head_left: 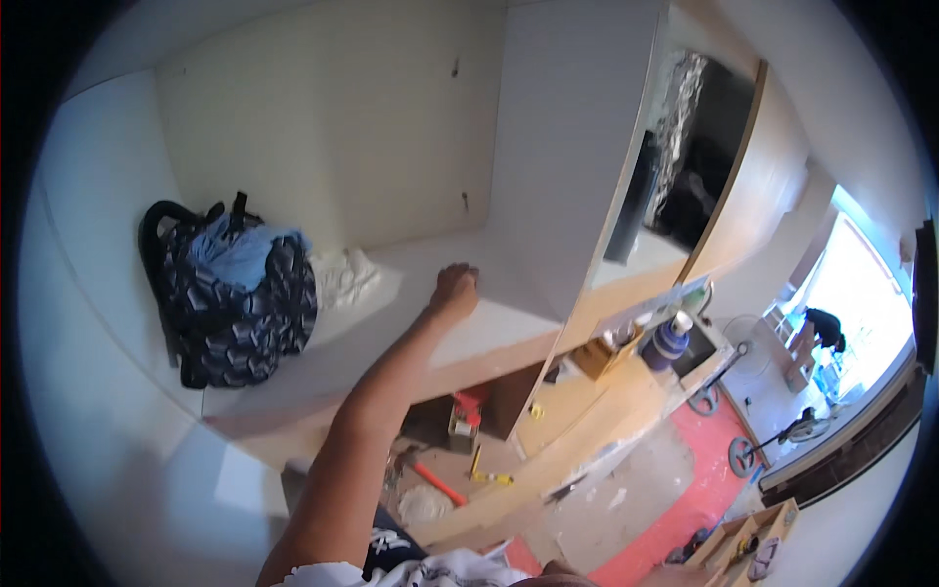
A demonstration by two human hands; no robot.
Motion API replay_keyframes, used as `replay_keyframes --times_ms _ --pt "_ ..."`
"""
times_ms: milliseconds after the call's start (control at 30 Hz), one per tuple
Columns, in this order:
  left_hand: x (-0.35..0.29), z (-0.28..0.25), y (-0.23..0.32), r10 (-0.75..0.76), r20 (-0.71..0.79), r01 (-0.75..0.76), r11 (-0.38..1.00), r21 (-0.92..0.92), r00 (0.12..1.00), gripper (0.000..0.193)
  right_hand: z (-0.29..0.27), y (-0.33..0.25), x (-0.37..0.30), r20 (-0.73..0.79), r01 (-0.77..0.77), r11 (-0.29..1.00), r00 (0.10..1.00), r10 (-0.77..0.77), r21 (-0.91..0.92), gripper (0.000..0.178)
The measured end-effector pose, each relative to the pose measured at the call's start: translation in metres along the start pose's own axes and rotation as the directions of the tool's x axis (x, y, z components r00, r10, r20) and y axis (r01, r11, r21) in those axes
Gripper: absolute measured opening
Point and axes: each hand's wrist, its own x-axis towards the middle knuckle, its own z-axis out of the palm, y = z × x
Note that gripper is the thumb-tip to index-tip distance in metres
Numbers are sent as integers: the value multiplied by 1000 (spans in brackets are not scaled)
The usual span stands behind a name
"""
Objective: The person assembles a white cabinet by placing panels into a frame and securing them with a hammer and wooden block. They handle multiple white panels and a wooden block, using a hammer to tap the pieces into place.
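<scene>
At centre, the bare left hand (456, 291), fingers curled, how tightly or around what impossible to tell, is inside an open white cabinet compartment (396, 318) containing, at frame left, a black patterned backpack (230, 328) topped with pale-blue cloth (238, 256), beside crumpled white fabric (344, 278).

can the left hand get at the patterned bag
Likely yes: no panel separates the left hand from the patterned bag on this shelf, and only a low crumpled white item lies partly between.

One backpack (245, 338), one blue cloth (238, 256) and one white bundle (344, 278) sit left of the left hand (455, 290), with two fittings (455, 67) above it, one red-handled hammer (437, 482) below, one blue bottle (664, 345) and one wooden tray (729, 540) to its right.
</scene>
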Motion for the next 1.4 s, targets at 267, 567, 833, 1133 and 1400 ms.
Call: replay_keyframes --times_ms 267,567,833,1133,1400 --pt "-89 -34 11 -16 -2 16 1000 12 1000 29 52 65 -12 -171 -96 882 966 194 461 32" --pt "-171 -122 -71 -401 44 373 881 290 915 55 -12 3 -106 -289 95 866 955 59 491 34" --pt "-163 -112 -87 -382 51 327 845 423 923 60 71 64 -102 -152 -135 841 957 248 525 30" --pt "-164 -119 -92 -380 73 339 885 317 922 61 93 42 -58 -180 -14 812 973 146 584 30" --pt "-167 -121 -106 -394 107 345 884 316 913 60 34 4 -71 -276 68 790 952 131 610 35"
